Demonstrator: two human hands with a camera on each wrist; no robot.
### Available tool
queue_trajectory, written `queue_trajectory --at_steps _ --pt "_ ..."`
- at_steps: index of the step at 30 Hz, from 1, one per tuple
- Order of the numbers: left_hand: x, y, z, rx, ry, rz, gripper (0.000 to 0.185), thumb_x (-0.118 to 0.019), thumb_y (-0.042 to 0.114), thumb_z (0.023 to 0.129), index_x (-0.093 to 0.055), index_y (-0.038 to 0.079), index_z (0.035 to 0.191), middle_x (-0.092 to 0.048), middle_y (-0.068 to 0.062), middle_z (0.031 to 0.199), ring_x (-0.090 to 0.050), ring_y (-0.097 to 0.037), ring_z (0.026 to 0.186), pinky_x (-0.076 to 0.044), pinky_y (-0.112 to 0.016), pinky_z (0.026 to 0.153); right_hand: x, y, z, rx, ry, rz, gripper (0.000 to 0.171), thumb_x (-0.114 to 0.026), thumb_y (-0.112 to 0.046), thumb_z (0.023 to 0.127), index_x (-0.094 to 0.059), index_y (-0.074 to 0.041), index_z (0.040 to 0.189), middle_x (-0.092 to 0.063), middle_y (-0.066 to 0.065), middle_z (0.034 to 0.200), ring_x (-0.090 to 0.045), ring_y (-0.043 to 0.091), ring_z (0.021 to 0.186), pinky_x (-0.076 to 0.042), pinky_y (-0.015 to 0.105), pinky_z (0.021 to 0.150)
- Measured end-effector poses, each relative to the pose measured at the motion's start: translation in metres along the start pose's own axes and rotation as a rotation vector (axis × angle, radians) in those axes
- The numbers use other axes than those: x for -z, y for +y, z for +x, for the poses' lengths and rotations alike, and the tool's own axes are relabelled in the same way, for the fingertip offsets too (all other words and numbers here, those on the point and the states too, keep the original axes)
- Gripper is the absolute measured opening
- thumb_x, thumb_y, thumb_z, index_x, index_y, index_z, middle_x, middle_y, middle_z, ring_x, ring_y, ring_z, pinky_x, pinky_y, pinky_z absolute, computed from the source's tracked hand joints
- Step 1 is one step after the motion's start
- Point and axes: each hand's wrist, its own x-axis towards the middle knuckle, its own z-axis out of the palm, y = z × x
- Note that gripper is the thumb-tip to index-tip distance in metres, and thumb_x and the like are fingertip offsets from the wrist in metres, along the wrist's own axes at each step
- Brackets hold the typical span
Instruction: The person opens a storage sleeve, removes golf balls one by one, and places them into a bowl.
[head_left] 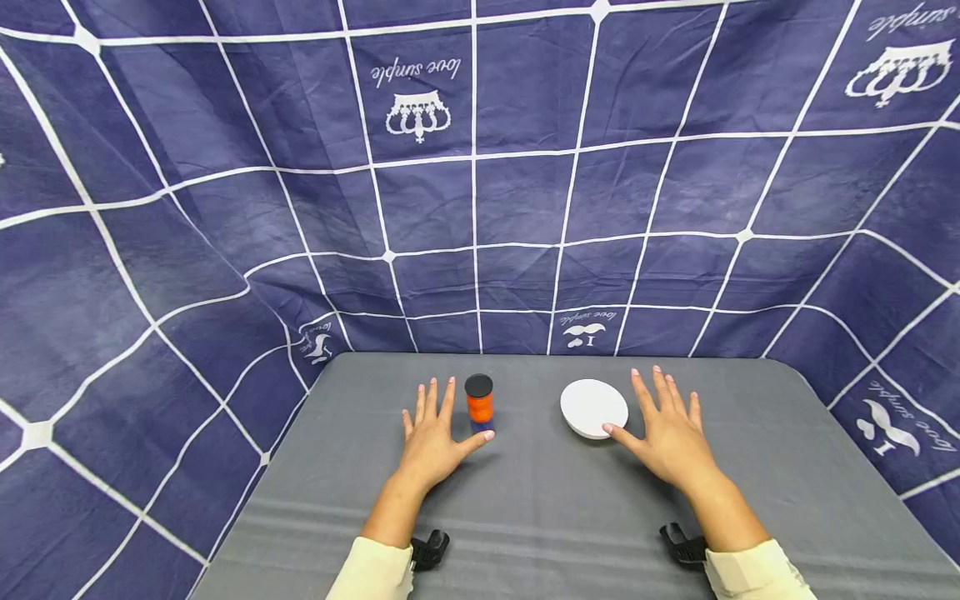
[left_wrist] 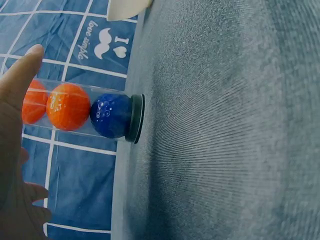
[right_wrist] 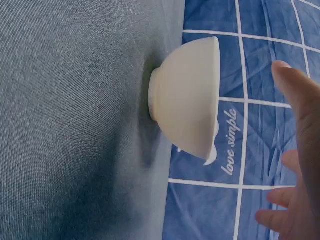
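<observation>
While both hands lay flat with fingers spread on the grey table (head_left: 540, 517), the left hand (head_left: 431, 437) beside the capped ball tube (head_left: 479, 402) and the right hand (head_left: 670, 433) beside the white bowl (head_left: 593, 407) toward the far edge, nothing was grasped or started

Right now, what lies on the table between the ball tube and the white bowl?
Nothing: in the head view only bare grey table lies between the tube of balls and the white bowl. The left hand and right hand lie flat outside them.
</observation>
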Motion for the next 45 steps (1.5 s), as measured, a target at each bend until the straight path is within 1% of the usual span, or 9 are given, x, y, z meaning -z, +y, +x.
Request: queue_trajectory --at_steps 7,13,17,21,25,28,33,38,45 --pt "0.000 0.005 0.000 -0.051 0.055 -0.173 0.111 -0.076 0.065 0.078 -0.021 0.019 0.162 -0.027 -0.019 0.165 -0.020 -0.040 0.155 -0.023 -0.067 0.119 -0.008 -0.001 0.004 0.093 0.078 0.041 0.096 -0.069 -0.059 0.088 -0.026 -0.012 0.160 -0.025 0.029 0.162 -0.027 0.050 0.148 -0.018 0.069 0.117" --pt "0.000 0.008 -0.001 -0.087 0.068 -0.285 0.102 -0.081 0.049 0.081 -0.027 0.016 0.160 -0.037 -0.019 0.160 -0.036 -0.040 0.148 -0.032 -0.061 0.118 -0.012 -0.008 0.004 0.165 0.153 0.120 0.089 -0.075 -0.043 0.088 -0.031 -0.010 0.158 -0.031 0.029 0.159 -0.040 0.057 0.136 -0.031 0.070 0.109" --pt "0.000 0.011 -0.001 -0.110 0.106 -0.341 0.093 -0.083 0.038 0.082 -0.033 0.013 0.157 -0.046 -0.020 0.152 -0.047 -0.040 0.140 -0.038 -0.057 0.114 -0.013 -0.012 0.003 0.177 0.166 0.163 0.085 -0.076 -0.040 0.089 -0.034 -0.011 0.157 -0.033 0.025 0.159 -0.042 0.056 0.136 -0.034 0.071 0.105" --pt "-0.002 0.015 0.000 -0.085 0.116 -0.383 0.087 -0.081 0.036 0.084 -0.037 0.012 0.155 -0.050 -0.019 0.149 -0.051 -0.038 0.136 -0.042 -0.056 0.112 -0.014 -0.015 0.003 0.181 0.139 0.190 0.082 -0.073 -0.040 0.091 -0.033 -0.013 0.158 -0.034 0.023 0.160 -0.041 0.053 0.139 -0.034 0.071 0.107" --pt "-0.006 0.016 0.000 -0.046 0.096 -0.435 0.081 -0.079 0.035 0.087 -0.040 0.010 0.153 -0.054 -0.017 0.147 -0.054 -0.036 0.134 -0.047 -0.054 0.108 -0.016 -0.018 0.002 0.193 0.111 0.214 0.082 -0.071 -0.040 0.093 -0.030 -0.015 0.159 -0.035 0.022 0.159 -0.041 0.051 0.139 -0.034 0.069 0.108" --pt "-0.010 0.016 0.001 -0.022 0.090 -0.473 0.078 -0.078 0.033 0.088 -0.041 0.010 0.152 -0.055 -0.016 0.146 -0.055 -0.035 0.133 -0.051 -0.053 0.103 -0.018 -0.021 0.001 0.213 0.117 0.213 0.081 -0.072 -0.039 0.093 -0.032 -0.014 0.159 -0.038 0.022 0.157 -0.044 0.050 0.138 -0.036 0.068 0.108" --pt "-0.015 0.018 0.004 -0.012 0.107 -0.513 0.073 -0.079 0.029 0.088 -0.044 0.009 0.149 -0.061 -0.015 0.139 -0.060 -0.034 0.128 -0.055 -0.050 0.097 -0.020 -0.026 0.000 0.241 0.130 0.218 0.080 -0.073 -0.037 0.092 -0.034 -0.014 0.157 -0.042 0.020 0.154 -0.048 0.047 0.135 -0.040 0.066 0.106" --pt "-0.018 0.022 0.006 -0.025 0.129 -0.542 0.065 -0.079 0.024 0.087 -0.050 0.006 0.143 -0.067 -0.016 0.130 -0.065 -0.034 0.121 -0.057 -0.048 0.093 -0.021 -0.033 -0.001 0.251 0.123 0.241 0.078 -0.073 -0.037 0.092 -0.035 -0.016 0.157 -0.044 0.017 0.154 -0.049 0.044 0.135 -0.042 0.065 0.105" --pt "-0.020 0.021 0.008 -0.019 0.160 -0.549 0.056 -0.077 0.021 0.089 -0.055 0.006 0.138 -0.068 -0.016 0.127 -0.067 -0.033 0.116 -0.058 -0.047 0.089 -0.025 -0.043 -0.003 0.285 0.122 0.259 0.075 -0.074 -0.035 0.091 -0.040 -0.012 0.153 -0.046 0.013 0.152 -0.050 0.038 0.136 -0.043 0.059 0.106"
